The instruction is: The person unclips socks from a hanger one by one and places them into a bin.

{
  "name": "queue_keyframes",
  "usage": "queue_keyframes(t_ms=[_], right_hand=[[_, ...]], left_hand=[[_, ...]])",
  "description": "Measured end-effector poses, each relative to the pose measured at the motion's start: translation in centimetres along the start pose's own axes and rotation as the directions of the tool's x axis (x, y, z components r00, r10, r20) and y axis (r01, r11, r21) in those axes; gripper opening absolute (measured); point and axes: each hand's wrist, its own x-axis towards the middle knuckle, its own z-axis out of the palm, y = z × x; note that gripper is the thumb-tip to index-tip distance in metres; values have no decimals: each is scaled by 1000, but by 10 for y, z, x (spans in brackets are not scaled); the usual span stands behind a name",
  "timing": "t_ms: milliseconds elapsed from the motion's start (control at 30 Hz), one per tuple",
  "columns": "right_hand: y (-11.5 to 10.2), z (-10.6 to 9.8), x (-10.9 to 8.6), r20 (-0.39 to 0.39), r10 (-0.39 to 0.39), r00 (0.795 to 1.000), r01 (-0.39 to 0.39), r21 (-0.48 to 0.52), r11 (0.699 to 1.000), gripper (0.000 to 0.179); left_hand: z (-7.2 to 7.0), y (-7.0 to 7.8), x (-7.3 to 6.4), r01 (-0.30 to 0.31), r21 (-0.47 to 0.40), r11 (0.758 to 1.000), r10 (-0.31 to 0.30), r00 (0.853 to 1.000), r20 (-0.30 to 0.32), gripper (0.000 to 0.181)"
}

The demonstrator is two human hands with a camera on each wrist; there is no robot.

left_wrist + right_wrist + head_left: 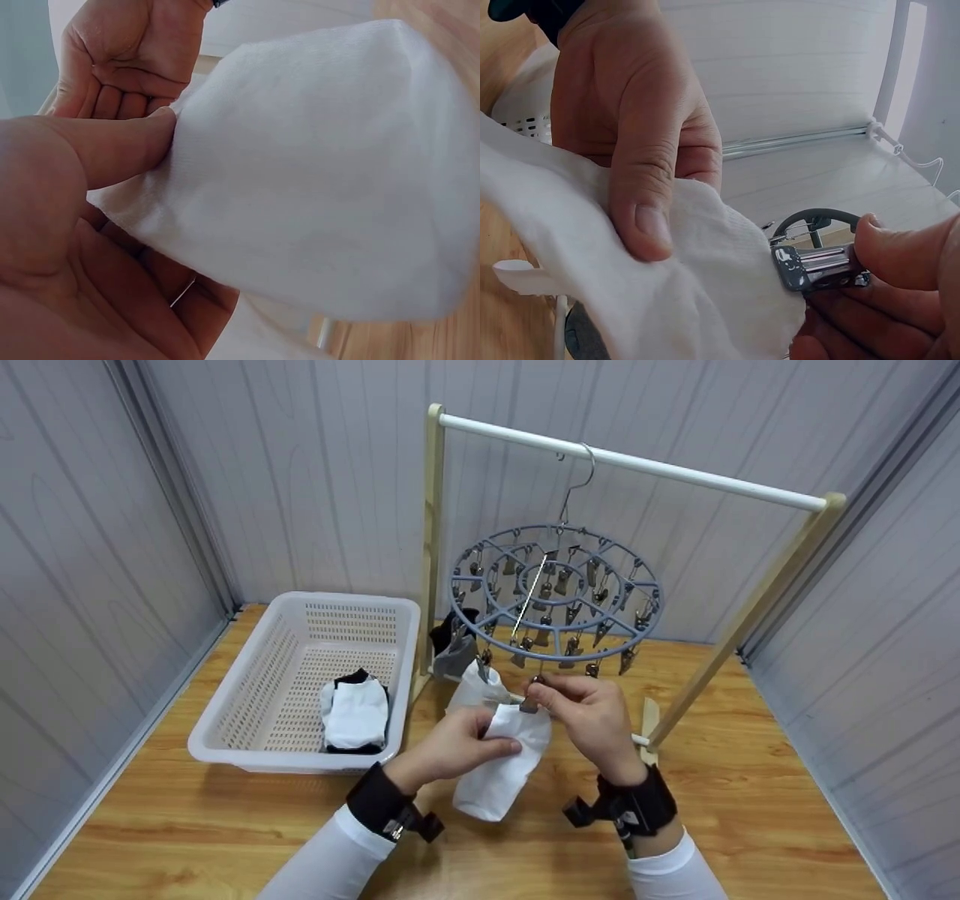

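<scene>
My left hand (459,745) pinches a white sock (499,776) near its cuff, thumb on top and fingers behind, as the left wrist view also shows. The toe end of the sock (322,165) hangs free. With thumb and fingers, my right hand (592,720) grips a metal clip (817,266) whose jaws sit over the edge of the cuff. This clip hangs from the near rim of a round blue-grey drying hanger (559,657). Just left of it, another white sock (474,690) hangs from the hanger, with grey and black socks (454,649) behind.
The hanger's hook (589,472) is over the white bar (637,463) of a wooden-legged stand (433,510). To the left, a white perforated basket (206,735) holds a small pile of white and black socks (358,714). Pale panels (315,487) enclose the wooden table (225,825).
</scene>
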Motion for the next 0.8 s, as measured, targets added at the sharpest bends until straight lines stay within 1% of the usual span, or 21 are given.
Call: queue_keyframes(t_ms=[200,333,467,600,800], right_hand=[[-1,1,0,-3,7,1000,-7,33,999,15],[-1,1,0,-14,5,1000,-5,18,1000,12],[-1,1,0,-20,-3,1000,3,5,1000,10],[-1,0,1,-21,-6,1000,6,-3,1000,10],[-3,2,1,-34,1,999,-3,-50,999,9]], left_hand=[[-4,-1,-1,25,26,999,-26,999,22,20],[-7,-1,-2,31,61,998,-34,998,46,18],[-8,0,-3,21,90,996,-27,997,72,16],[-9,0,-3,23,108,994,-31,996,78,16],[-11,2,-3,21,120,993,-31,996,84,16]])
